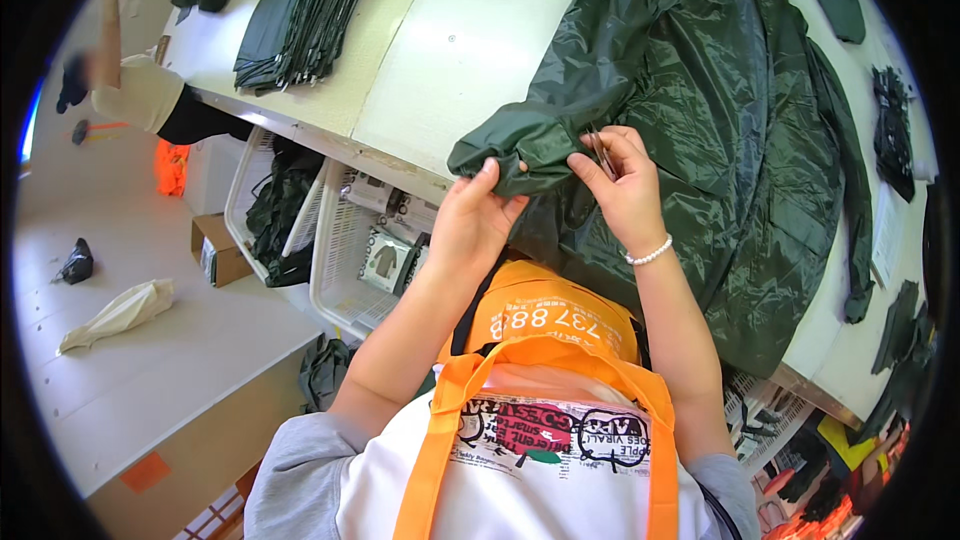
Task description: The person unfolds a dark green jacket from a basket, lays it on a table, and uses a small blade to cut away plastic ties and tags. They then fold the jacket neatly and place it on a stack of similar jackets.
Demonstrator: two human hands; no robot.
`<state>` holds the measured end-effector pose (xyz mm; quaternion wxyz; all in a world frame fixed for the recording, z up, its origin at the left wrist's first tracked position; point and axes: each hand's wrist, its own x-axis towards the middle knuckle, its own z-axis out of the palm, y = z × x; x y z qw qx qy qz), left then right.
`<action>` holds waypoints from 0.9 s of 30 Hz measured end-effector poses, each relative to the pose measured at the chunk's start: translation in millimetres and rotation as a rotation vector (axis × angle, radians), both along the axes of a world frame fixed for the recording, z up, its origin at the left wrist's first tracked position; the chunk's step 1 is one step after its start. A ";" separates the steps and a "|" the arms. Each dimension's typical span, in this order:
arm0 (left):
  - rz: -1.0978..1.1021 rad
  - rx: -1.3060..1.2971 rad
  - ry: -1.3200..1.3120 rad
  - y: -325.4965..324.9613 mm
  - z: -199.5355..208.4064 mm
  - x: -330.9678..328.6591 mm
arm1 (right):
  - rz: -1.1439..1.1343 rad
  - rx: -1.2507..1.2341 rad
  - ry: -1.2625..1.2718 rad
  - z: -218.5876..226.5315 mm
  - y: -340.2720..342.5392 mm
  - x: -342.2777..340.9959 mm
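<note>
A dark green, shiny rain jacket (700,130) lies spread over the table, with one sleeve drawn toward me. My left hand (475,220) pinches the end of that sleeve (540,145) between thumb and fingers. Close beside it, my right hand (625,190) is closed around small metal thread snips (598,146), their blades against the sleeve fabric. Part of the snips is hidden inside my fingers.
A stack of folded dark green pieces (300,20) stands on the table (420,60) at far left. Below the edge are white plastic baskets (322,270) with packaged garments and dark cloth. A cardboard box (222,248) and another person (140,90) are on the left.
</note>
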<state>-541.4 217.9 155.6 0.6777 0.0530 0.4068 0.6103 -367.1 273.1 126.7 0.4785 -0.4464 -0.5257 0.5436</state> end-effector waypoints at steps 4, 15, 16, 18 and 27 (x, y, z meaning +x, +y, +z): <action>-0.484 -0.261 0.091 -31.8 -14.0 -14.4 | 0.057 -0.116 0.080 12.8 -3.3 19.7; -0.766 0.657 0.746 69.3 13.5 10.5 | 0.133 -0.272 0.129 40.6 -12.6 42.9; -0.769 0.665 0.792 71.7 14.9 13.3 | 0.103 -0.258 0.104 45.4 -13.4 44.0; -0.744 0.539 0.554 73.4 17.2 17.8 | 0.023 -0.108 -0.034 48.4 -16.0 47.2; -0.707 0.381 0.477 74.3 24.2 25.8 | -0.099 0.390 -0.550 75.2 -30.7 35.6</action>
